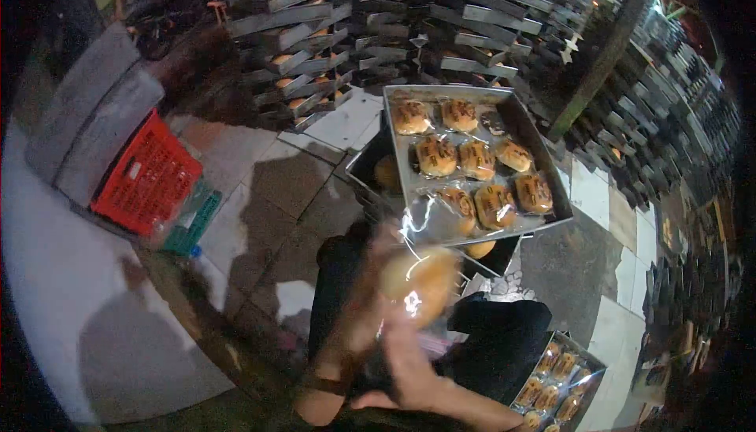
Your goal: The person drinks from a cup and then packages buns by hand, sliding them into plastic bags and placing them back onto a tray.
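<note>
while a tray (494, 100) stands ahead, left hand (370, 290) and right hand (409, 365) meet at a bun (421, 274)

the left grip holds it near the tray; the right is too blurred to tell. wrapping seems the step, and the clear film (413, 304) calls for careful handling next.

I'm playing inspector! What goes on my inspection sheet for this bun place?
Surface: tiled floor; the front tray rests above another container.
Job's things: wrapped buns in the front tray; one blurred bun at the hands; more in the lower-right tray.
Clutter: red crate, green plastic thing beside it.
Hands: left and right both at the blurred bun; exact grip unclear.
Cables: nothing seen.
Surroundings: stacked trays, slanting post.
</note>
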{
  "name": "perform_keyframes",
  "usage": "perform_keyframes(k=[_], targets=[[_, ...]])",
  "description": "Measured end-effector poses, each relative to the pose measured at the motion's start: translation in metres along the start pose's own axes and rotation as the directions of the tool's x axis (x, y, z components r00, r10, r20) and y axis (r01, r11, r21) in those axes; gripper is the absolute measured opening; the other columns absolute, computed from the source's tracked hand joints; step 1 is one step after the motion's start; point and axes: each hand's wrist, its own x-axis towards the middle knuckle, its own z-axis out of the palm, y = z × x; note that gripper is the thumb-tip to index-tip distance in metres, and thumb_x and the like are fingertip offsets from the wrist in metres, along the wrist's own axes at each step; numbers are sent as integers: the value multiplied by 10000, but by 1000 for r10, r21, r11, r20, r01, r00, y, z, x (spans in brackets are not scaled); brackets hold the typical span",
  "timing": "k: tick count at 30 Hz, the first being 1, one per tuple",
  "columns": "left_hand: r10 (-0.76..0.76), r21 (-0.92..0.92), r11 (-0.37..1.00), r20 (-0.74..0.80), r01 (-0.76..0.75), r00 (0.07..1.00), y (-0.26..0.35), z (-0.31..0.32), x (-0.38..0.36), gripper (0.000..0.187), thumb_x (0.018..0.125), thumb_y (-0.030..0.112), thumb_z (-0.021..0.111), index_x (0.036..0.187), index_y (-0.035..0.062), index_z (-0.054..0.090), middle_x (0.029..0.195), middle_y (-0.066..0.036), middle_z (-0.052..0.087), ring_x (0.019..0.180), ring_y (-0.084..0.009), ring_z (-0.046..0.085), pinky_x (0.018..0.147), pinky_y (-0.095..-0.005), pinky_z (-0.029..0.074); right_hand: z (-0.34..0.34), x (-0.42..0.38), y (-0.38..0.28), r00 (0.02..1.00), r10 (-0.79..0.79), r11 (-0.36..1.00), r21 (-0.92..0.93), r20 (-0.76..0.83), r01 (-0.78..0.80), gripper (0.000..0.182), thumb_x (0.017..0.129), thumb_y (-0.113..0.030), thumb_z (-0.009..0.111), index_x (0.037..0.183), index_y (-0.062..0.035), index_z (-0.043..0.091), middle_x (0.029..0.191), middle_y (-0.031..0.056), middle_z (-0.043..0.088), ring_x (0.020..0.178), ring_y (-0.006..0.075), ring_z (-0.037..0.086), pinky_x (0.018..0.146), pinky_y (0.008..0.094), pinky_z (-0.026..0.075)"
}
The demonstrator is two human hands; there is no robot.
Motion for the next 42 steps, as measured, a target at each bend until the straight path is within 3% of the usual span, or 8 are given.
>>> perform_keyframes(k=[6,8,20,22,28,36,38,42], targets=[[-398,-829,-52,528,556,750,-104,-25,-4,731,824,578,393,1351,115,187,1286,-140,360,1142,-283,417,930,-437,393,-49,12,6,989,136,991,-20,66,-135,963,622,-508,690,1283,51,268,1302,296,270,1190,485,269,975,521,250],[-75,-842,532,61,91,995,-84,-23,9,775,801,643,341,1330,87,231,1285,-154,356,1158,-294,402,915,-433,422,-24,58,11,888,280,960,-77,366,-271,870,650,-481,684,1252,41,335,1253,268,346,1146,462,334,936,500,313],[-465,-956,240,-265,-168,844,-71,-66,35,525,845,524,408,977,36,550,894,-115,608,844,-264,600,748,-406,508,-3,32,-2,499,647,523,-812,577,260,233,801,-101,471,1029,-72,515,979,103,506,942,246,481,839,348,393],[-501,-928,333,-324,-167,802,-49,-57,31,510,848,515,410,980,41,545,888,-107,609,827,-256,605,739,-400,510,-34,58,13,923,373,844,-446,90,-298,254,769,-30,564,1020,-42,527,1006,117,527,936,246,512,839,345,402],[-410,-873,487,-257,-28,875,-19,-26,14,376,866,413,444,1007,74,522,901,-77,594,842,-205,598,734,-355,502,-45,18,30,594,759,319,642,268,-697,120,791,5,594,885,-13,521,826,38,561,809,120,534,759,252,432],[-550,-915,404,-230,15,803,-53,-6,17,475,814,493,458,900,45,589,844,-111,620,771,-264,609,710,-399,500,-64,-20,56,956,162,907,-417,244,-47,204,746,-39,618,912,-21,502,790,159,543,657,287,562,546,321,473],[-518,-958,281,-98,61,849,-91,-18,14,479,810,494,455,901,43,588,847,-119,616,781,-277,595,739,-405,488,-65,-30,39,370,538,826,-560,757,-55,206,809,-175,551,922,-8,507,756,187,535,656,344,539,557,373,458],[-515,-875,450,-416,-177,750,-94,-39,18,483,797,503,475,976,61,555,928,-99,598,862,-274,569,826,-443,444,-102,1,-4,654,271,914,24,706,-404,169,823,-160,534,876,1,527,735,141,551,663,261,551,597,348,451]])
